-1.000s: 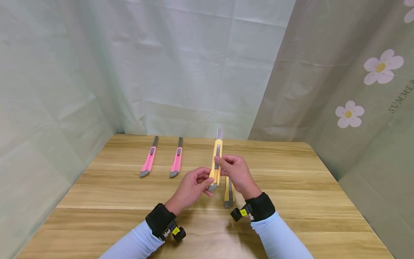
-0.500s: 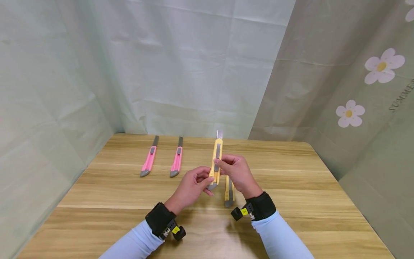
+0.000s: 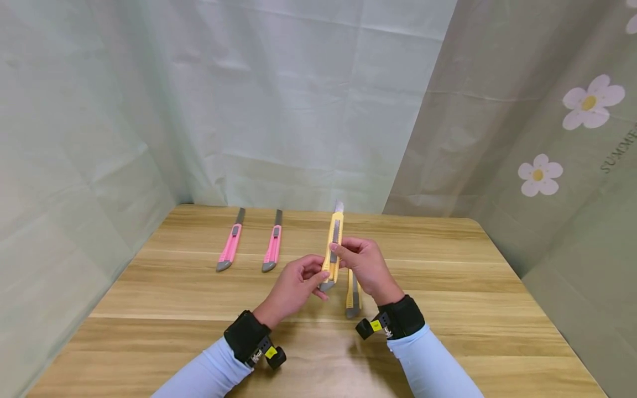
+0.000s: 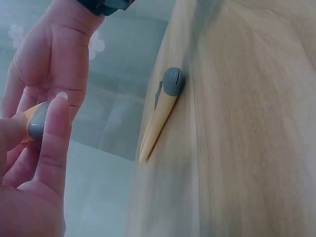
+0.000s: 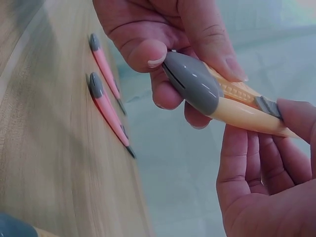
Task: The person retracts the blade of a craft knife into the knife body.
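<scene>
A yellow utility knife [image 3: 330, 235] is held up above the table, its blade [image 3: 339, 206] pointing away and partly out of the handle. My left hand [image 3: 297, 284] pinches its grey-capped lower end between thumb and fingers. My right hand [image 3: 367, 270] holds the middle, fingers behind the handle; in the right wrist view its thumb [image 5: 298, 116] presses at the grey slider [image 5: 268, 106]. Below the right hand lies a second yellow utility knife [image 3: 353, 301] on the table, its far part hidden by that hand.
Two pink utility knives [image 3: 230, 247] lie side by side on the left of the wooden table [image 3: 164, 298], their dark tips pointing away. A pale curtain [image 3: 278, 110] hangs around the table's back and sides, with printed flowers at right.
The held knife's blade shows shorter than one second ago, its tip drawn back toward the handle. Both hands keep their places on the knife; the other knives lie unmoved.
</scene>
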The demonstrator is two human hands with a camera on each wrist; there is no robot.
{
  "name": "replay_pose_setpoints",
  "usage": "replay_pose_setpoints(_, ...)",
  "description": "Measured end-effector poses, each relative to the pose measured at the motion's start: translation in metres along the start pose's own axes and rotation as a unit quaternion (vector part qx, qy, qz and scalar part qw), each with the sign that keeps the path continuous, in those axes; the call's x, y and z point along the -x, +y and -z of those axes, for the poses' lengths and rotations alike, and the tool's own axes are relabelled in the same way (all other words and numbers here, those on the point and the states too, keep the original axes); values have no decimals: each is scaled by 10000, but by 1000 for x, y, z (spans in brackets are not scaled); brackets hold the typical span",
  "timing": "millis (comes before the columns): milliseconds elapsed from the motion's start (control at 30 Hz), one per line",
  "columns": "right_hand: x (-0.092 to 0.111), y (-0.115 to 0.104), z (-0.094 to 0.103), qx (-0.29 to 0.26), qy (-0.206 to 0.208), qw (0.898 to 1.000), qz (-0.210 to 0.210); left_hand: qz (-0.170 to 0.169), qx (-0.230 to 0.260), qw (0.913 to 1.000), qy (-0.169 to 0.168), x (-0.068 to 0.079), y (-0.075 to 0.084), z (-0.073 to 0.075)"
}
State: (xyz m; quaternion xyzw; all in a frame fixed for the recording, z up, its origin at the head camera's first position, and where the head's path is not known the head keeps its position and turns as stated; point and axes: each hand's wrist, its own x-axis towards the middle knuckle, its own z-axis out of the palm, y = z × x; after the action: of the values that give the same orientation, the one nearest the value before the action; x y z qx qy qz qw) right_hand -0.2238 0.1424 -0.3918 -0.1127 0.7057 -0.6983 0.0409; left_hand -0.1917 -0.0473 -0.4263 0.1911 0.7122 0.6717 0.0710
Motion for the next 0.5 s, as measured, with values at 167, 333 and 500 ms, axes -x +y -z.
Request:
replay_pose_setpoints(167,0,1,0,-25,-72,10000,12,37,-20,10000,-15,0,3,0)
replay_pose_setpoints(333,0,3,-1,4,-133,9999,55,100,-31,9999,25,0,3,1)
replay_pose_setpoints(500,0,3,-1,-84,-178,9998,73,90,-36,9999,83,-1,2,2)
